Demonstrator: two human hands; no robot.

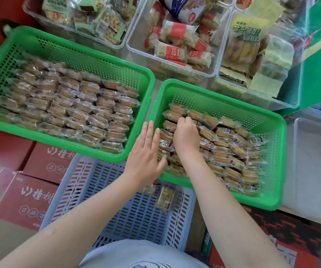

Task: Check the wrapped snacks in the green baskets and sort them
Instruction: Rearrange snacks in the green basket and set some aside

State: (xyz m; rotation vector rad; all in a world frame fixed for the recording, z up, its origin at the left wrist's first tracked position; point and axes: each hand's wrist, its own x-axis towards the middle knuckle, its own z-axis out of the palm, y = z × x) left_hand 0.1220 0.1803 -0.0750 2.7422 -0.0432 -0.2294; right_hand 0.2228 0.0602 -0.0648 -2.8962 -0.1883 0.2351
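Right hand (186, 137) was down in the right green basket (221, 199), fingers curled onto a wrapped snack (195, 114) in the back rows; whether it was actually pinched, can't tell. Left hand (146, 158) was flat, fingers straight, at that basket's left wall. Looked like mid-check; next probably lift one out, inspect. Left green basket (74, 45) held neat rows. Blue crate (128, 219) held a couple of strays (166, 197).

Hidden fingertips, cropped bins, blurred packs

The right hand (186, 136) curls down among the wrapped snacks (231, 151), fingertips hidden, so any grip is unclear. The left green basket (90, 47) is cut off at the frame's edge, its far packs blurred. The clear bins (175, 70) are cropped at the top.
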